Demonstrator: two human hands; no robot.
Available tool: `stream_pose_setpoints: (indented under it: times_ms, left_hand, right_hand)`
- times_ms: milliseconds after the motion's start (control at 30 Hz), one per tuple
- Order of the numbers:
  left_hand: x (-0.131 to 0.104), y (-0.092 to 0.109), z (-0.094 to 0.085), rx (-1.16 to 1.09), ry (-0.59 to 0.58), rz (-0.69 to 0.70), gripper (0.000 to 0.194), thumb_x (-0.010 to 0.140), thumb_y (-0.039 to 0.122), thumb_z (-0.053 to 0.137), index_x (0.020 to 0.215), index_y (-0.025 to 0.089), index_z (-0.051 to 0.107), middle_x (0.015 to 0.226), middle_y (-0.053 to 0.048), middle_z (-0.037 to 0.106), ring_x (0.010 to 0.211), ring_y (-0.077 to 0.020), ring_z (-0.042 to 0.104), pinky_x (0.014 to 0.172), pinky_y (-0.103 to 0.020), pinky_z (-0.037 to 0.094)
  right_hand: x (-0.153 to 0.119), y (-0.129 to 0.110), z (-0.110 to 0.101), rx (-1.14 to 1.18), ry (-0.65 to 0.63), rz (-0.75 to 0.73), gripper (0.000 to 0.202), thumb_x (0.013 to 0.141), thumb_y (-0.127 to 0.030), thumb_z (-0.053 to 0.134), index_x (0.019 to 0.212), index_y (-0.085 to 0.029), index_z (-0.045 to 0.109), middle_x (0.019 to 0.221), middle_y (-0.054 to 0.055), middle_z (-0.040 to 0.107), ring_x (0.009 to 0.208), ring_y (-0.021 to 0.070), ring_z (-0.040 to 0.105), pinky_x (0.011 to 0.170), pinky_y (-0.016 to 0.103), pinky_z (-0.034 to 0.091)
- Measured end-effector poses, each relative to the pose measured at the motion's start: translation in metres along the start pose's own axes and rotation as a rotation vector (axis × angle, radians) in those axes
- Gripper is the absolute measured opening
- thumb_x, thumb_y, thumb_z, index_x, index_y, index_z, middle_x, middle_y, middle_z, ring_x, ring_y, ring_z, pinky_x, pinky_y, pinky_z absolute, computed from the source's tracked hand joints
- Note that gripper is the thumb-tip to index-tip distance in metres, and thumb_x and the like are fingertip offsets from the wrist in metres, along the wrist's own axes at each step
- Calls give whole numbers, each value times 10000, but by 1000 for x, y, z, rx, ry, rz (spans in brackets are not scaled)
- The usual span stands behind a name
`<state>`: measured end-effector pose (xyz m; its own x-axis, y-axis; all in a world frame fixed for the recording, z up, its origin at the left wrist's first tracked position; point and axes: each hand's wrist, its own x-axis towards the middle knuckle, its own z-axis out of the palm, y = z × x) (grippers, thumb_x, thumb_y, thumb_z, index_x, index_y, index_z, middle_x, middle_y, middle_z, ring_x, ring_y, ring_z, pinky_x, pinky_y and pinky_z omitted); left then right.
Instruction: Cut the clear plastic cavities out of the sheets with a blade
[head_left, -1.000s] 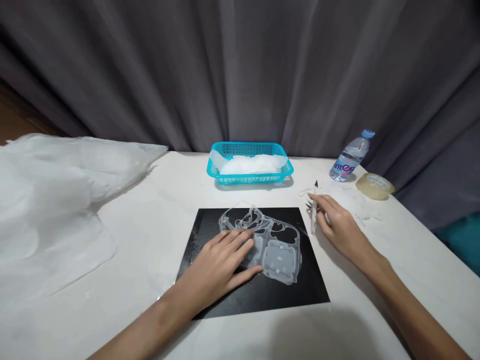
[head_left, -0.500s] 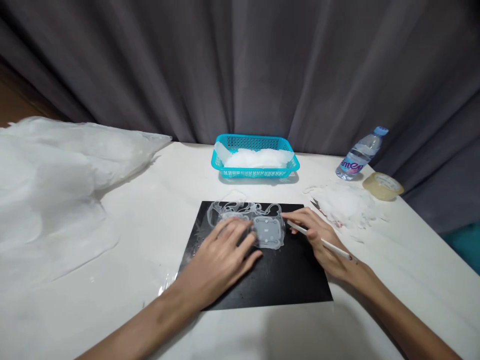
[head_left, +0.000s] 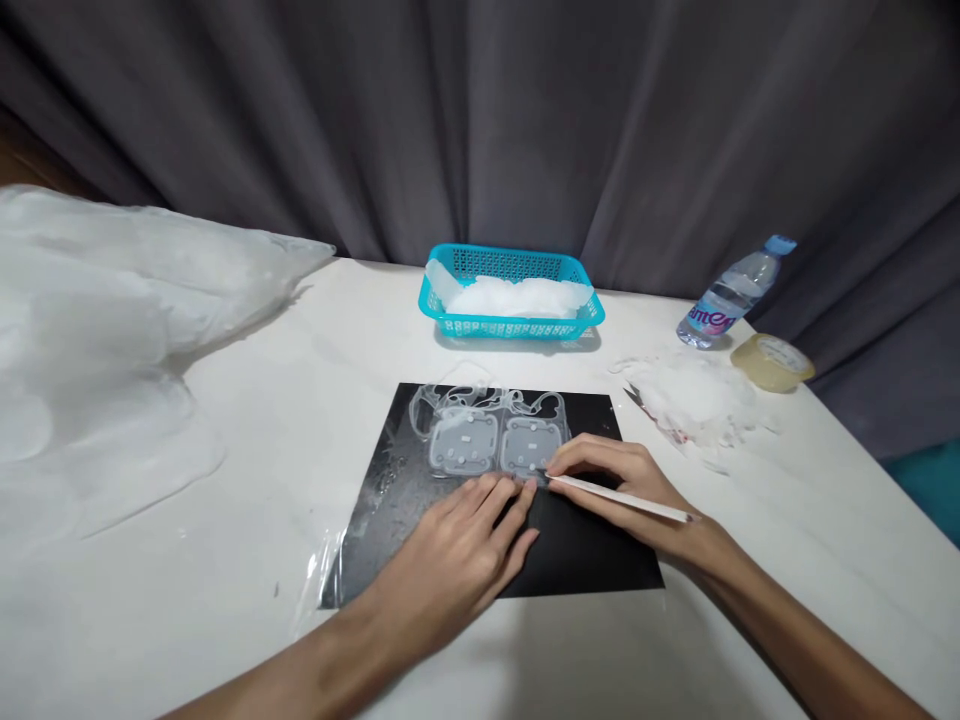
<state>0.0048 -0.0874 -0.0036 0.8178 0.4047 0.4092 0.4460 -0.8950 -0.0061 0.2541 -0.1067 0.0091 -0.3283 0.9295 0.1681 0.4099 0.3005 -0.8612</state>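
A slim white pen-like tool (head_left: 622, 497) is pinched in my right hand (head_left: 626, 485), its dark tip at the lower edge of a clear plastic piece. That piece is a translucent sheet with two rounded square panels (head_left: 463, 445) and curly cut strips along its top. It lies on a black mat (head_left: 592, 550). My left hand (head_left: 469, 535) rests flat on the mat, fingers stretched out, with fingertips at the sheet's lower edge, close to the tool tip. What kind of tool it is, I cannot make out for certain.
Behind the mat stands a blue basket (head_left: 517, 328) of white sheets. A large bag of white material (head_left: 150, 290) covers the left. On the right are scissors (head_left: 655, 413), white scraps (head_left: 697, 400), a water bottle (head_left: 735, 295) and a tape roll (head_left: 772, 363).
My left hand has slid down off the left panel to the sheet's lower edge. My right hand has brought the tool from the sheet's right side to its lower edge. The view shifted slightly.
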Motion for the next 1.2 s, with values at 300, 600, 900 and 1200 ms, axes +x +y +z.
stream_pose_setpoints:
  times_ms: [300, 600, 900, 1200]
  left_hand:
    - [1, -1, -1, -20, -23, 13, 346, 1075, 221, 476, 1353, 62, 608, 1147, -152, 698, 1051, -299, 691, 920, -438, 556]
    - [-1, 1, 0, 24, -38, 56, 334, 1045, 143, 505, 1336, 22, 613, 1144, -161, 713, 1014, -309, 666, 894, -434, 515]
    - [2, 1, -1, -10, -14, 41, 296, 1045, 147, 490, 1269, 40, 651, 1098, -141, 721, 983, -296, 651, 877, -435, 519]
    - [5, 3, -2, 30, 4, 56, 299, 1039, 145, 475, 1255, 37, 650, 1066, -149, 722, 966, -289, 647, 905, -436, 521]
  right_hand:
    - [-2, -6, -3, -63, -113, -43, 112, 1056, -273, 584, 1086, -230, 683, 1089, 40, 711, 1041, 180, 675, 950, 304, 519]
    - [-1, -5, 1, -146, -102, -117, 143, 1076, -281, 543, 1113, -225, 669, 1068, 62, 715, 1035, 206, 654, 944, 366, 541]
    - [-1, -4, 7, -205, -89, -186, 114, 1077, -231, 535, 1131, -217, 634, 1074, 61, 694, 1022, 197, 636, 926, 361, 531]
    - [-3, -12, 2, -366, -117, -217, 157, 1090, -210, 466, 1133, -212, 617, 1053, 89, 692, 1009, 226, 657, 915, 394, 560]
